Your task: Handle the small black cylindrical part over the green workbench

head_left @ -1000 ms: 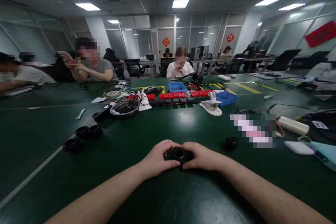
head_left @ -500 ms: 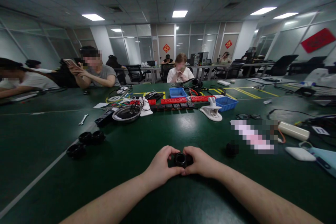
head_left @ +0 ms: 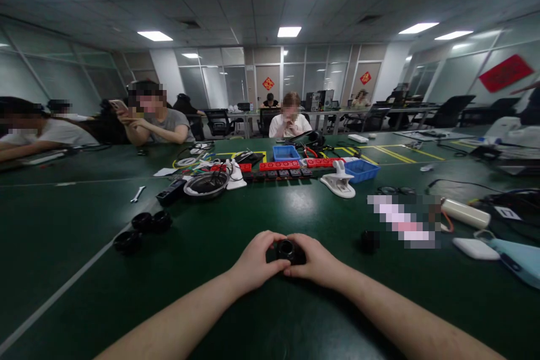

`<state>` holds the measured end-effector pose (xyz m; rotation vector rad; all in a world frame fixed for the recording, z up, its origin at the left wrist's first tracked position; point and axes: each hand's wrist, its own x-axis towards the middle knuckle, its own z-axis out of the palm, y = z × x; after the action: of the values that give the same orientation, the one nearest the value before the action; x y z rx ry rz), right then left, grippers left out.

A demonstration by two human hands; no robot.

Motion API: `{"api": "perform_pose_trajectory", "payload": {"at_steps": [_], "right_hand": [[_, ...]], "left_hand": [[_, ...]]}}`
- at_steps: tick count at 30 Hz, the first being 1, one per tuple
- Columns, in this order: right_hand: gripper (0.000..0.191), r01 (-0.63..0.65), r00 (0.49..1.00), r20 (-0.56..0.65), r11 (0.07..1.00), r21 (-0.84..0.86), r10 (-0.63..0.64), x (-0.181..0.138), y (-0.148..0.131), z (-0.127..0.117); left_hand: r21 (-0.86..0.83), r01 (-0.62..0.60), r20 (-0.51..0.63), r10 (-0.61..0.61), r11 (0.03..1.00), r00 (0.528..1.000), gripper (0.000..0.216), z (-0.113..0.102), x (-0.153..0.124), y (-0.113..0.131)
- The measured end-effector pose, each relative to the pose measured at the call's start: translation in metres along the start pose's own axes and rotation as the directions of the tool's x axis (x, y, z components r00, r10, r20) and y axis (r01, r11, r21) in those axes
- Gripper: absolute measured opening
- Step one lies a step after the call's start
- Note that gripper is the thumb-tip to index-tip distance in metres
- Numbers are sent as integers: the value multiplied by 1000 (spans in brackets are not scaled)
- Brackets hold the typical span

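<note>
Hardly anything has shifted in the head view over the last second. The left hand (head_left: 254, 263) and right hand (head_left: 321, 263) have stayed pressed in from either side of the same small black part (head_left: 286, 250), near the middle of the green surface (head_left: 198, 287). They have drawn a touch closer together, and the part now looks rounder and more compact between them, with its round opening facing up. Most of the difference is the camera tipping upward (more ceiling and lights show now). I read that as the same close two-handed handling carrying on in one spot, with nothing lifted away or set down.

On both hands the fingers (head_left: 270, 239) are curled shut around the part. Thumbs and forefingers pinch its sides and nothing else is held.

Much is hard to make out. The fingers cover the part's sides and underside, so I cannot tell whether it rests on the surface or hangs just above it. Nor can I tell whether it is one piece or two pushed together. A similar small black piece (head_left: 370, 241) lies apart to the right, and black rings (head_left: 145, 221) lie well off to the near left, all too dark for detail. A blurred patch (head_left: 400, 216) masks something on the right. A pale blue thing (head_left: 521, 256) is cut off at the right edge, and both forearms run out of the bottom.
</note>
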<state>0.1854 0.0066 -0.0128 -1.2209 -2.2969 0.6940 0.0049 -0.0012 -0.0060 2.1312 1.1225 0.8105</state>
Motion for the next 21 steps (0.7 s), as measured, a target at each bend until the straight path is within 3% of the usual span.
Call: {"api": "perform_pose_trajectory", "payload": {"at_steps": [3,7,21], "right_hand": [[35,-25,995,102,993,112,13,1,8,-4],[35,-54,986,165,990,129,32,1,10,-9],[29,22,983,182,997,72,-35,1,8,-11]], "left_hand": [[-18,-70,76,71,997,995,34,-7,0,0],[-46,-85,140,91,995,986,35,-11,0,-1],[-71,-49,138,58,996,989,37,-8,0,-2]]}}
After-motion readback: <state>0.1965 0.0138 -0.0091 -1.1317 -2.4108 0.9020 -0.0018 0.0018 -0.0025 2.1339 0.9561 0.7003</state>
